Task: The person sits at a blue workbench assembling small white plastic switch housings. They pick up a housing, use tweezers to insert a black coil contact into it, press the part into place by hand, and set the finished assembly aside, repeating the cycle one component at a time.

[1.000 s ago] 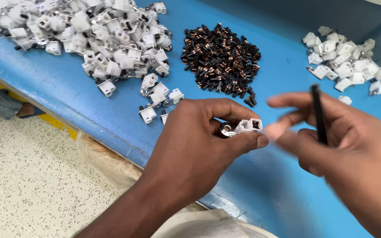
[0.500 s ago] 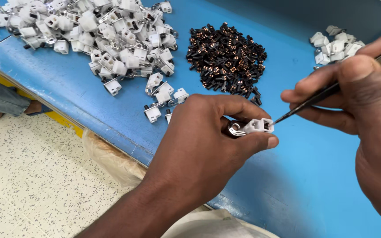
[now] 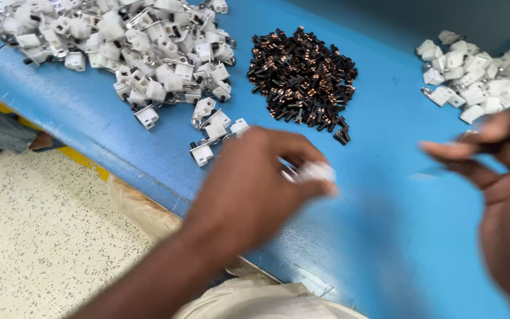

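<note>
My left hand [image 3: 255, 189] is over the blue tabletop [image 3: 379, 136], pinching a small white plastic connector housing [image 3: 317, 172] between thumb and fingers; both are motion-blurred. My right hand [image 3: 503, 195] is at the right edge with its fingers pinched and pointing left, apart from the housing. The thin black tool it holds shows only as a faint streak near the fingertips. A few loose white housings [image 3: 213, 133] lie just beyond my left hand.
A big heap of white housings with metal clips [image 3: 131, 41] fills the far left. A pile of small black and copper parts [image 3: 302, 77] lies in the middle, a smaller white heap [image 3: 473, 77] at far right. The speckled floor [image 3: 30, 236] lies beyond the table's near edge.
My right hand has pulled away to the right from the housing, taking the tool tip with it. My left hand has shifted slightly and is moving fast, still holding the white piece.
</note>
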Available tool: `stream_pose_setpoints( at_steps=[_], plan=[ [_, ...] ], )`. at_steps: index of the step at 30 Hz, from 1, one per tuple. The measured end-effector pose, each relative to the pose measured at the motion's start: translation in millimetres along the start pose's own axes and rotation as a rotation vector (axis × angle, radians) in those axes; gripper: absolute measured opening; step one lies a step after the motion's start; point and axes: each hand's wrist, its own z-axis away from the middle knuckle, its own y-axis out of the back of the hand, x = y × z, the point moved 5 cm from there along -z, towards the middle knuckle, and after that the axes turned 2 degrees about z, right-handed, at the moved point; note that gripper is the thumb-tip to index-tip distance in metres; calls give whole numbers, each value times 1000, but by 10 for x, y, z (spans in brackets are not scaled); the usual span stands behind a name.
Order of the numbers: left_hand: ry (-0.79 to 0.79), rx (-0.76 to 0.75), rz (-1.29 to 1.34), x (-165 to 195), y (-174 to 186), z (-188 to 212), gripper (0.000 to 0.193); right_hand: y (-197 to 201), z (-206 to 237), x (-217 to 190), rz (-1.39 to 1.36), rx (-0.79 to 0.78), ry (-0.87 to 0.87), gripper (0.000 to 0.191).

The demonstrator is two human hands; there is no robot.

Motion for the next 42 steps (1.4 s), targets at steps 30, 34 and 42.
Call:
stream_pose_setpoints(
  at_steps=[30,34,42],
  plan=[
    [176,-136,281,-472,-151,277,39,-951,-172,-127,974,-343,-117,33],
    [199,-135,329,-452,-194,327,37,-1021,-159,-101,1069,-369,31,25],
    [248,-188,473,-508,-211,337,40,-948,-164,-60,1091,-405,-69,26]
  ],
)
